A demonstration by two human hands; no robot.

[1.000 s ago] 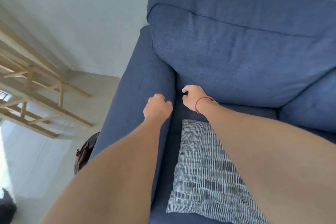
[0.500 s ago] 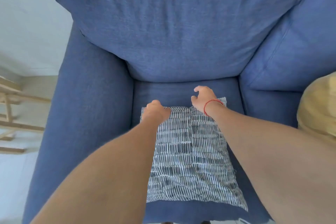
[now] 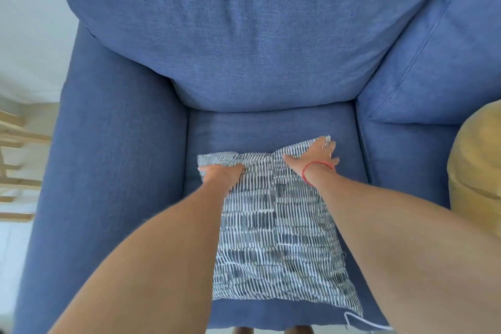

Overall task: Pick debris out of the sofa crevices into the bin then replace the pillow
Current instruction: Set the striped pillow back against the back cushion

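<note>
The striped pillow (image 3: 276, 225) is lying flat on the seat of the blue sofa (image 3: 244, 35); the left hand (image 3: 222, 172) is curling its fingers around the pillow's far left corner; the right hand (image 3: 314, 154) is pinching the far right corner, its fingertips hiding under the cloth; both hands are looking blurry; a yellow cushion (image 3: 477, 171) is getting cut off at the edge.

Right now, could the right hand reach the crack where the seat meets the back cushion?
Probably yes: the right hand holds the far corner of the pillow, and only bare seat lies between it and the crack.
</note>
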